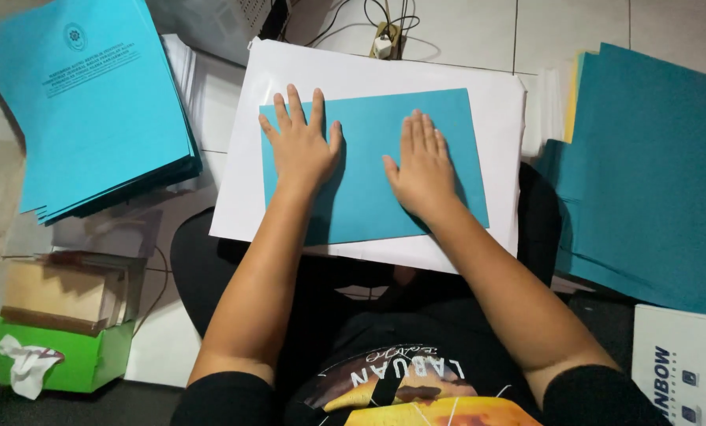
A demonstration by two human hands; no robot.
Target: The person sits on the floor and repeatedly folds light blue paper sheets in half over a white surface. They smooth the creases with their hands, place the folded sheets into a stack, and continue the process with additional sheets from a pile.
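A blue sheet of card (369, 142) lies on a larger white sheet (384, 75) resting across my lap. My left hand (302, 142) presses flat on the blue card's left part, fingers spread. On the card's middle right, my right hand (422, 166) also lies flat, palm down with fingers close together. Neither hand grips anything.
A stack of printed blue covers (93, 102) sits at the left over white paper (199, 87). A pile of darker teal card (653, 173) lies at the right. A green tissue box (61, 359) and a brown booklet stack (61, 288) sit lower left. Cables and a plug (384, 35) lie beyond.
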